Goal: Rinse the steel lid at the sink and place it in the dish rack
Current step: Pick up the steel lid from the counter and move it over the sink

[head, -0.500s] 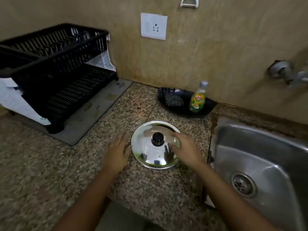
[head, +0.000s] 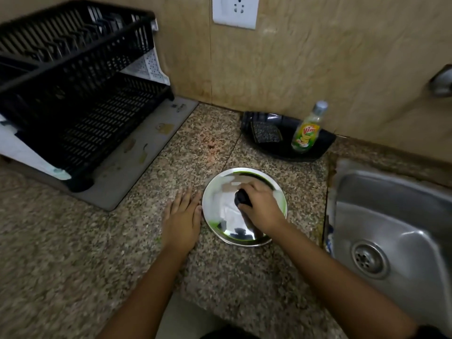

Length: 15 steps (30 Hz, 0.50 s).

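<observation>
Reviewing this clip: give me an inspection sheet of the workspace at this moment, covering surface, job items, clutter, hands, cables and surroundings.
Surface: speckled granite counter, a reddish stain near the middle.
Job's things: steel lid lies dome up on the counter; steel sink to its right, basin bare; black two-tier dish rack at rear left on a grey mat.
Clutter: black tray holding a scrub pad and a dish soap bottle.
Hands: right hand closed on the lid's black knob; left hand flat on the counter at the lid's rim.
Cables: nothing seen.
Surroundings: wall socket; tap fitting at the right edge.
</observation>
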Available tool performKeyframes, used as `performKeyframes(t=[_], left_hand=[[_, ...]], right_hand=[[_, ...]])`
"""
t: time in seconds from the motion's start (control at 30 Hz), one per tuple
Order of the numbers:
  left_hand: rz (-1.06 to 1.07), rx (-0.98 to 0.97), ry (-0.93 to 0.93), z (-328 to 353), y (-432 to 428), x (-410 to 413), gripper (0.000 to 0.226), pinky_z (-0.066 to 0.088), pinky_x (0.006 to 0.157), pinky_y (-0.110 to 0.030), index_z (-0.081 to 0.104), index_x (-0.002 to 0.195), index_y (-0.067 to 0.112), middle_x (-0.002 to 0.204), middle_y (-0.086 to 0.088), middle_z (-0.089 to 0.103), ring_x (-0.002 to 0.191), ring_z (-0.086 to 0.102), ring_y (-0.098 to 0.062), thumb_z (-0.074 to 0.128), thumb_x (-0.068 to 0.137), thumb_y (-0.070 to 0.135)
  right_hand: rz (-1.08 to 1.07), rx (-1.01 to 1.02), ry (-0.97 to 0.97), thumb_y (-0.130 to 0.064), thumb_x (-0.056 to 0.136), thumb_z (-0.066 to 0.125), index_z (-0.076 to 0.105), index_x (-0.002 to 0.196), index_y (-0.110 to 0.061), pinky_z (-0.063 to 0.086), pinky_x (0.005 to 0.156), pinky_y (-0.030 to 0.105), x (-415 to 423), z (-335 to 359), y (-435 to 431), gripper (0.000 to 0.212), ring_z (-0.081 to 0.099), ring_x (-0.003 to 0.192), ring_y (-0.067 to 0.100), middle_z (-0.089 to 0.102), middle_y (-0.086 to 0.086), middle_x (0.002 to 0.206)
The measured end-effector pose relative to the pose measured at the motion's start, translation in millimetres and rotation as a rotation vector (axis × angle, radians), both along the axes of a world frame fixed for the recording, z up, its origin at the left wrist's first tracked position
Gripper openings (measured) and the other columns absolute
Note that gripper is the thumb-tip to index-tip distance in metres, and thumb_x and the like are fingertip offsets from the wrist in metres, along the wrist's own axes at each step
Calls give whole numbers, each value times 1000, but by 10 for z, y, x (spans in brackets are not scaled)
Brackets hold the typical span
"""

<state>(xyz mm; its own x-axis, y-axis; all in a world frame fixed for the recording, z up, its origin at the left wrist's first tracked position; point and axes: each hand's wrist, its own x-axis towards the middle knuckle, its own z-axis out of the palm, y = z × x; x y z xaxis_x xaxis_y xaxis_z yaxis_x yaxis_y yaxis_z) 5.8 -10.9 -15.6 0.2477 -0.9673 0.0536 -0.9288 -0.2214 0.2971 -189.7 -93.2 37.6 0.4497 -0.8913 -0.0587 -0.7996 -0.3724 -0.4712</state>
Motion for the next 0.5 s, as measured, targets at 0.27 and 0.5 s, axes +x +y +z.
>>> performKeyframes(t=[0.27, 0.5], left_hand=[[48, -92, 180, 8, 13, -15, 55, 16, 118, -39, 45, 142, 13, 153, -3, 37, 144, 27, -20, 20, 98, 35], [404, -11, 1324, 462, -293, -377, 82, 39, 107, -42, 59, 128, 19, 133, 0, 59, 121, 55, -19, 42, 75, 79]], right_hand=[[53, -111, -60, -19, 89, 61, 48, 132, -16, 36, 96, 32, -17, 136, 123, 45, 42, 119, 27, 48, 7, 131], [-122, -136, -274, -21, 86, 66, 52, 129, -20, 41, 98, 35, -409, 385, 247, 46, 43, 121, 25, 50, 4, 129]])
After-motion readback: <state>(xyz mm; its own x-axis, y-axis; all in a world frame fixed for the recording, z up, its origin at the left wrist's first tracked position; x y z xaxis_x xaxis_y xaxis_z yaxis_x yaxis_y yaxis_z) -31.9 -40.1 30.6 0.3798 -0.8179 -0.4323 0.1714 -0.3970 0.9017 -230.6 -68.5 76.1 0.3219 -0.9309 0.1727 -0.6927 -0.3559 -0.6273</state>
